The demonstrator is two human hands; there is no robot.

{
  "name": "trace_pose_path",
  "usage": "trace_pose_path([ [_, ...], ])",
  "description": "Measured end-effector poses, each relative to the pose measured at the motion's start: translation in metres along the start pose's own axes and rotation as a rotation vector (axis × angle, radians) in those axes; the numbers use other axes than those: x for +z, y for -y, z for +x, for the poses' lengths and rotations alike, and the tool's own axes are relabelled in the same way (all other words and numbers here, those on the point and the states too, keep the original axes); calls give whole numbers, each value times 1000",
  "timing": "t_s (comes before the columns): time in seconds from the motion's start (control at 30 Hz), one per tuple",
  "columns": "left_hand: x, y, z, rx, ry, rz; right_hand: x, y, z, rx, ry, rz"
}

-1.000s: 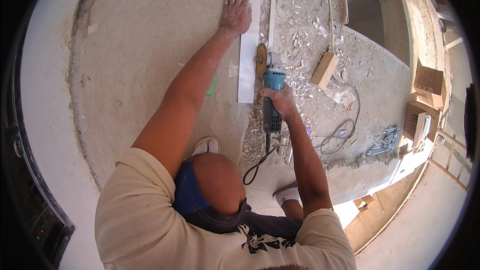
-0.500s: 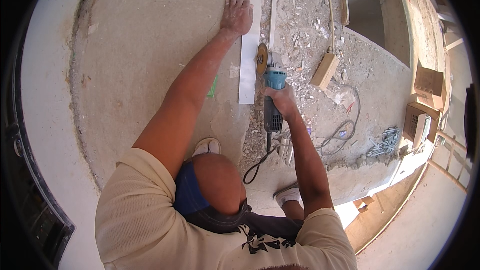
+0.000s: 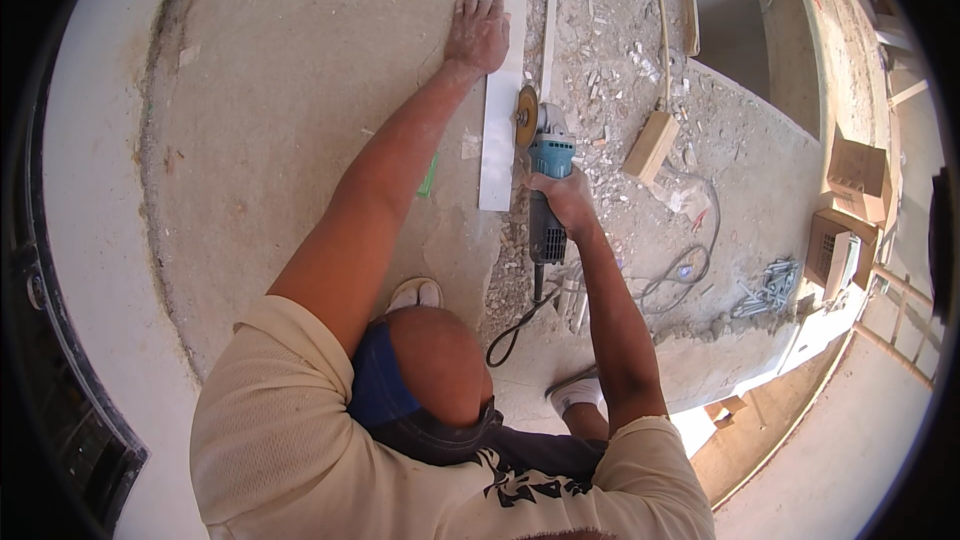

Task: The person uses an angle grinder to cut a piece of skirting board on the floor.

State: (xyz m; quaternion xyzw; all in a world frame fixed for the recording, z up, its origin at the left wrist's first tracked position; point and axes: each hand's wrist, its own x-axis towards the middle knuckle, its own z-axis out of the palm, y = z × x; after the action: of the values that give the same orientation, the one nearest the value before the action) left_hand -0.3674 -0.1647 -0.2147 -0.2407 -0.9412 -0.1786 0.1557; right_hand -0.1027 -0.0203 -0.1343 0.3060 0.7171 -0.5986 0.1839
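A long white flat strip (image 3: 505, 120) lies lengthwise ahead of me on the dusty concrete. My left hand (image 3: 478, 32) rests flat against its left edge, fingers stretched forward and palm down, holding nothing. In my right hand (image 3: 562, 196) is a teal and black angle grinder (image 3: 548, 155), gripped round its body. The grinder's brownish disc (image 3: 526, 117) stands upright beside the strip's right edge; whether it touches the strip I cannot tell. From the grinder's rear end, a dark cord (image 3: 505, 345) loops toward my feet. Both hands are coated in pale dust.
Right of the grinder lie a narrow white strip (image 3: 548, 15), scattered rubble and a wooden block (image 3: 651, 145) with a cable running from it. Further right are a pile of metal bolts (image 3: 768, 288), cardboard boxes (image 3: 858, 178) and a rectangular opening (image 3: 735, 40). A green piece (image 3: 428, 178) lies by my left forearm.
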Motion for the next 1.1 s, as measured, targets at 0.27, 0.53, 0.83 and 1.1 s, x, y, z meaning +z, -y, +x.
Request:
trace_pose_path([
  [0.27,0,-2,1,-6,6,-7,-2,6,2,14,-4,-3],
  [0.53,-2,-2,0,-6,12,-10,-2,8,5,4,-45,-58],
  [0.83,-4,-2,1,-14,31,-16,-4,13,10,63,8,-24],
  [1.1,-6,-4,1,-11,21,-43,-4,13,13,44,0,9],
])
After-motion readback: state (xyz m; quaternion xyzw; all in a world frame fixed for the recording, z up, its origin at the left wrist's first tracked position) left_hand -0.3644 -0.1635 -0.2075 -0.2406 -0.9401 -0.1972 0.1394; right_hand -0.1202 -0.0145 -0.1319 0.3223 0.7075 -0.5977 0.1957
